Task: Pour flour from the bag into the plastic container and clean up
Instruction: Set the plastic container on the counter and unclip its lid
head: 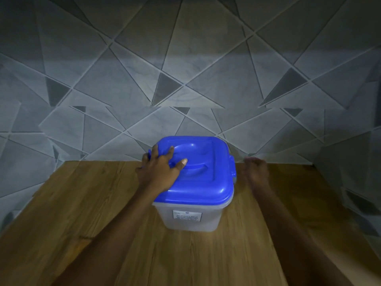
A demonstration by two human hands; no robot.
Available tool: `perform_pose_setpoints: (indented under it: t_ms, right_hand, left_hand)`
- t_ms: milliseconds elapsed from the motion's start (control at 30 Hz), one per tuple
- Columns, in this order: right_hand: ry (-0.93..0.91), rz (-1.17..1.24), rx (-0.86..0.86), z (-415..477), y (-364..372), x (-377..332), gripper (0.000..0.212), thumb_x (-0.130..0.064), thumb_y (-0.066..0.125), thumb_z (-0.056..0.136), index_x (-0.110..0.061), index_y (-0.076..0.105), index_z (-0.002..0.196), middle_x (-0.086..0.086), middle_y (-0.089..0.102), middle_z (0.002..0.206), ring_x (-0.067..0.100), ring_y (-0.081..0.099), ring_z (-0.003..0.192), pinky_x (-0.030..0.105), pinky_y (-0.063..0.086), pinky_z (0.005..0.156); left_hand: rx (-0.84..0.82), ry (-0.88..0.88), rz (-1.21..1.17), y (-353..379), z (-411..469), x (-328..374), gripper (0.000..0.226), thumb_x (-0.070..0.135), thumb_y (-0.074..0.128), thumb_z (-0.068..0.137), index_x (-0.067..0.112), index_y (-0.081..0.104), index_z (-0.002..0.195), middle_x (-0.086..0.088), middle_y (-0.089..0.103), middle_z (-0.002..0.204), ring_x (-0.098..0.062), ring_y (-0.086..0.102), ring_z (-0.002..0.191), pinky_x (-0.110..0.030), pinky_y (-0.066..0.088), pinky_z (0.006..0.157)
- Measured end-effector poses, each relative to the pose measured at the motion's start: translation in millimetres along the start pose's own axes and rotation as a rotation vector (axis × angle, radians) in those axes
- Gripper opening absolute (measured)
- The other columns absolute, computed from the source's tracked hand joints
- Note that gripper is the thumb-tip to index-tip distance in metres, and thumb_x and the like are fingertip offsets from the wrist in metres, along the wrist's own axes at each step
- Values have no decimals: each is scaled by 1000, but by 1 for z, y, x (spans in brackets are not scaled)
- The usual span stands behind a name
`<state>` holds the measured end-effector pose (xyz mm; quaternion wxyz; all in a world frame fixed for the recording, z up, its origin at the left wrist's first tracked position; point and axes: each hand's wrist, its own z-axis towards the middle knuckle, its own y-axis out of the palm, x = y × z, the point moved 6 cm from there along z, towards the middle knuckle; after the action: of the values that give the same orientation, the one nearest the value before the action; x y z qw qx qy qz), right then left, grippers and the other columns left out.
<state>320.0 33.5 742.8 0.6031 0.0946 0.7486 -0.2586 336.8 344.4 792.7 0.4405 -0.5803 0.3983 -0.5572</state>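
Blue lid seated on translucent plastic container; wooden table under container, tiled wall close behind it. Rigid, smooth shell, likely slippery. Contents not visible, so weight unknown. Best hold, probably: right latch plus its opposite, or recessed lid handle. Left hand spread flat on lid, clamping nothing. Right hand just right of container, blurred, grip cannot tell. Flour bag not in view.

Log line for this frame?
left hand: flat on blue lid | right hand: blurred, beside plastic container | lid state: on
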Motion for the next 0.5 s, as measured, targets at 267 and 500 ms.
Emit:
perform_pose_setpoints:
  t_ms: [267,500]
  right_hand:
    - [-168,-269,-130,-12,69,-46,63,-57,55,92,-6,59,129,19,63,125,34,60,116,41,47,98]
    - [-268,-443,-62,-18,68,-49,64,-51,50,98,0,50,137,26,58,131,40,58,118,42,47,98]
  left_hand:
    - [8,-18,-3,-1,-3,5,79,86,30,80,49,21,150,5,3,165,-36,12,148,-60,27,110]
    - [55,-34,-148,-2,9,-7,71,72,42,88,40,30,151,-5,15,164,-35,22,147,-52,29,114]
